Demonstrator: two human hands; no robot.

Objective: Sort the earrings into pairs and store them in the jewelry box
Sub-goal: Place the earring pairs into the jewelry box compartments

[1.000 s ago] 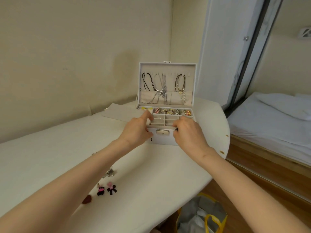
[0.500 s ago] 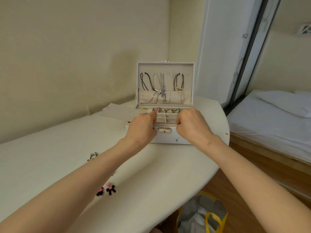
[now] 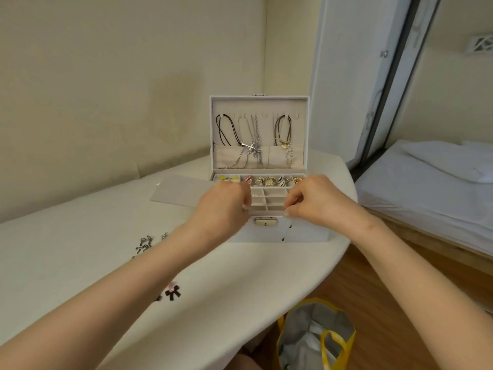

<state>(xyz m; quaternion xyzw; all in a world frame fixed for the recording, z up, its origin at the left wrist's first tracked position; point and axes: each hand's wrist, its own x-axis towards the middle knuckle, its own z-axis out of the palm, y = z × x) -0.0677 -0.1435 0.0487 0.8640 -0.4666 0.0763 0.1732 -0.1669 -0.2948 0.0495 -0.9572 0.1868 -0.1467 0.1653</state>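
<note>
The white jewelry box (image 3: 306,233) stands open at the table's far end, with necklaces hanging in its lid. My left hand (image 3: 221,206) and my right hand (image 3: 317,201) curl their fingers over the front rim of its compartment tray (image 3: 272,200), one on each side of the clasp. A thin dark drop earring (image 3: 286,232) hangs below my right hand, against the box front. A yellow pair (image 3: 229,178) lies in the back left compartment. Loose silver earrings (image 3: 144,243) and a pink-and-black bow earring (image 3: 173,291) lie on the table beside my left forearm.
A flat grey sheet (image 3: 181,192) lies left of the box on the white table (image 3: 80,209). The rounded table edge runs close to the box's right side. Below it stands a yellow-handled bag (image 3: 317,335) on the wooden floor. A bed (image 3: 426,188) is at the right.
Both hands moved up from the box's front corners to the tray's front rim and their fingers curled over it. My view shifted slightly, and more silver earrings show on the left.
</note>
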